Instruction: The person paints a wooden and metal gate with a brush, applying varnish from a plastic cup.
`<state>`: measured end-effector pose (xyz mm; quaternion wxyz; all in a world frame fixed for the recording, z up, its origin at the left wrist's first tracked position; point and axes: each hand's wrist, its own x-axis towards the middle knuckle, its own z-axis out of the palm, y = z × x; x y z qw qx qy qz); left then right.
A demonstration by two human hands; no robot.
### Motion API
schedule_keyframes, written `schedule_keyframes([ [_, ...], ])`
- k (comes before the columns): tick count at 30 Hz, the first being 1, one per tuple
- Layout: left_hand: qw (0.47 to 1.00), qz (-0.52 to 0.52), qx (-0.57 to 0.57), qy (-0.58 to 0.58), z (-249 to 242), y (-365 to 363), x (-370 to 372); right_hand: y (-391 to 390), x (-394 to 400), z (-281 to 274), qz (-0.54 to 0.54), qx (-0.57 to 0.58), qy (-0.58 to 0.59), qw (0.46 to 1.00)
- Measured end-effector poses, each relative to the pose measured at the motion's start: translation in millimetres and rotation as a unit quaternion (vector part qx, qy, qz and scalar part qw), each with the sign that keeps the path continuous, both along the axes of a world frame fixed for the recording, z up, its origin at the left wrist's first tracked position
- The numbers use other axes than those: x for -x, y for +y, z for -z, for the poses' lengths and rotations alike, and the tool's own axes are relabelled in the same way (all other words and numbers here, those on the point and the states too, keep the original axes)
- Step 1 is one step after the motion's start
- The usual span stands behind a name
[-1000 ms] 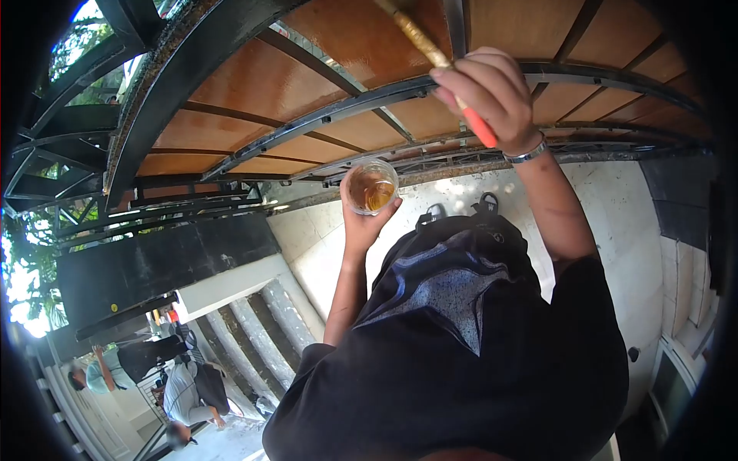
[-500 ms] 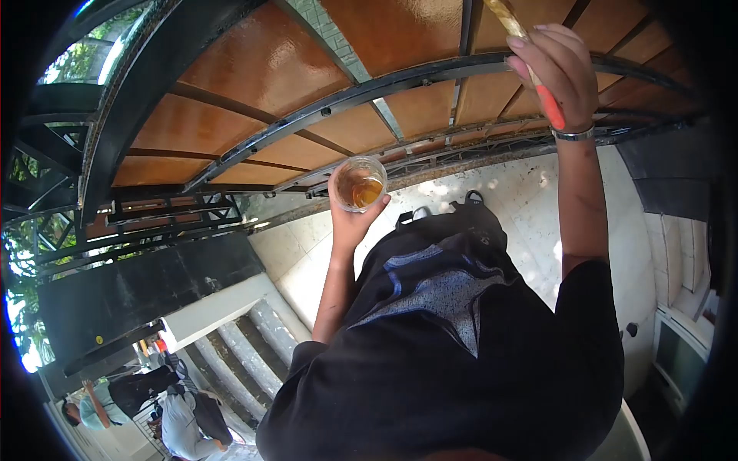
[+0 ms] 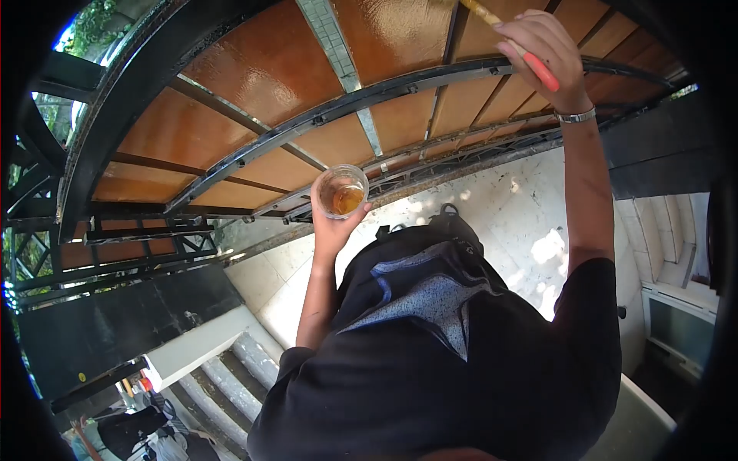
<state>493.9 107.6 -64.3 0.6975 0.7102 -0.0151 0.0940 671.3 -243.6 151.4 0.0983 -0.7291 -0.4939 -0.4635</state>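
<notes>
Right hand closed on red-ended handle, left hand curled around clear cup

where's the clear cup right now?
Head view, slightly left of centre: the clear cup is in the left hand, just below the brown panels in the image.

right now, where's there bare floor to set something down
Pale floor shows bare between the shirt and right forearm, and again between the left forearm and white ledge. Crowded: the lower left, with another person beside the steps, and the top, where brush and right hand overlap the metal frame.
</notes>
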Motion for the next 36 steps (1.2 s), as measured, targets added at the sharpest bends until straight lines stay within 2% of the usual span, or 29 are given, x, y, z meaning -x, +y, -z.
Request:
schedule_keyframes([
  [2,1.000,0.001,-0.006,-0.007,-0.3,1.6,0.9,11.6,4.4,-11.2,-0.010,0.000,-0.046,0.999],
  [4,1.000,-0.005,-0.012,-0.012,-1.0,3.4,0.9,31.3,8.5,1.9,-0.083,-0.023,-0.053,0.995],
  [5,1.000,-0.004,-0.021,-0.020,-0.7,3.6,0.9,44.5,14.0,8.5,-0.137,-0.017,-0.025,0.990],
  [6,0.999,-0.004,-0.030,-0.026,0.4,4.1,2.7,62.7,16.5,12.9,-0.143,-0.016,-0.025,0.989],
  [8,1.000,-0.006,-0.017,-0.019,-0.4,4.5,6.7,99.1,22.6,20.5,-0.151,-0.087,0.023,0.984],
  [10,1.000,-0.003,-0.004,-0.014,-0.3,5.7,12.1,108.9,15.4,25.8,-0.134,-0.115,0.009,0.984],
  [12,1.000,-0.018,-0.006,-0.019,-0.7,9.1,17.8,106.1,9.8,29.3,0.015,-0.250,-0.026,0.968],
  [16,0.999,-0.045,-0.018,-0.010,5.3,18.9,28.7,87.0,11.8,47.7,-0.032,-0.318,-0.004,0.947],
  [17,0.999,-0.048,-0.013,-0.008,7.3,20.0,31.0,88.9,11.7,47.1,-0.038,-0.316,-0.003,0.948],
  [19,0.999,-0.051,-0.008,-0.001,8.0,20.6,36.3,91.8,18.9,43.5,-0.044,-0.113,-0.007,0.993],
  [20,0.999,-0.052,-0.008,-0.002,7.4,20.4,37.6,90.8,24.2,46.8,-0.043,-0.112,-0.005,0.993],
  [22,0.999,-0.049,-0.006,-0.006,8.1,19.3,36.7,85.4,32.7,54.8,-0.069,0.068,0.156,0.983],
  [23,0.999,-0.048,-0.006,-0.006,10.9,20.1,36.8,81.0,35.8,56.2,-0.075,0.106,0.193,0.973],
  [27,0.999,-0.044,-0.014,-0.001,9.8,17.7,33.8,71.1,30.7,42.9,-0.093,0.137,0.252,0.953],
  [29,0.999,-0.032,-0.001,0.001,11.6,15.6,32.2,68.8,16.8,21.6,-0.072,0.083,0.150,0.983],
  [30,1.000,-0.024,0.014,0.003,12.8,15.1,30.7,66.8,14.9,7.4,-0.065,0.079,0.151,0.983],
  [32,1.000,-0.021,0.007,-0.006,15.4,15.0,28.5,62.1,13.2,-22.4,-0.056,0.036,-0.032,0.997],
  [36,0.999,-0.029,-0.020,-0.014,9.1,15.1,28.9,50.9,28.2,-33.4,-0.064,0.025,-0.071,0.995],
])
